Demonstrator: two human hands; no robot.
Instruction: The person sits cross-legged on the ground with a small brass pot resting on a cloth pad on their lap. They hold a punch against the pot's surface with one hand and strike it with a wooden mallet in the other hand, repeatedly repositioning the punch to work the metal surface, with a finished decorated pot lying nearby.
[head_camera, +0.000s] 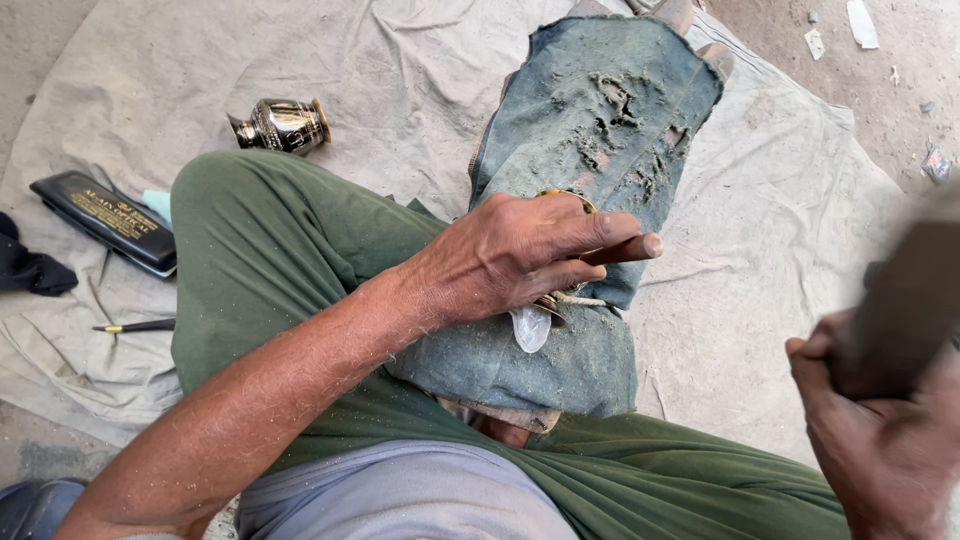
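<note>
So here's where we're at: everything hangs around that ragged blue-grey cloth pad (590, 130) draped over our leg, so we'll place stuff off that

Our left hand (515, 255) sits right on the lower middle of the pad, pressing down on a brass-coloured metal piece (563, 198) that pokes out from under the knuckles. We only see a curved golden edge above the hand and a bit of rim below it, so we can't tell its full shape. That grip is closed down, fingers curled over the piece, and it also pins a dark reddish rod-like tool (620, 250). The tool's long axis runs roughly sideways across the pad, tip toward the pad's right edge, lying along our index finger. A small pale shiny bit (530, 328) hangs just under the hand, not sure what it is

Our right hand (880, 440) is well off to the right of the pad and lower, raised and blurry. Its grip is wrapped tight around a dark blocky hammer-like thing (905, 300), too smeared to call for sure. So the left hand is the one on the piece, the right is well apart from it, and the piece lies up and to the left of the right hand

Left of the pad on the canvas sheet (400, 80): a small dark vase (282, 125) lying on its side, further left a black case (105, 220) and a pen-like tool (135, 326)
</note>
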